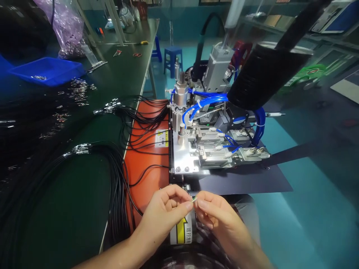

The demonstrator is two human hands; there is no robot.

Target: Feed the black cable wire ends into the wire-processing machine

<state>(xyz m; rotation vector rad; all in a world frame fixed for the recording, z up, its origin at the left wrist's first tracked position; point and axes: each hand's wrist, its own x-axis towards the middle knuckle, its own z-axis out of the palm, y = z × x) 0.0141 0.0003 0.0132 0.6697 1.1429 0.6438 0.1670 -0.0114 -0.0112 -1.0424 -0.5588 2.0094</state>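
Note:
My left hand is closed in a pinch, thumb against forefinger, on a thin whitish-green wire end. From the other side, my right hand pinches the same short piece between its thumb and fingertips. Only a small length of it shows between the hands. A black cable runs up to the left hand's wrist; whether it joins the wire end is hidden. Both hands are just in front of the metal machine, above a white label with a yellow arrow.
Black cable bundles with metal ends lie across the green table and an orange surface. Loose metal terminals lie near a blue tray. Blue air tubes and a black cylinder rise over the machine.

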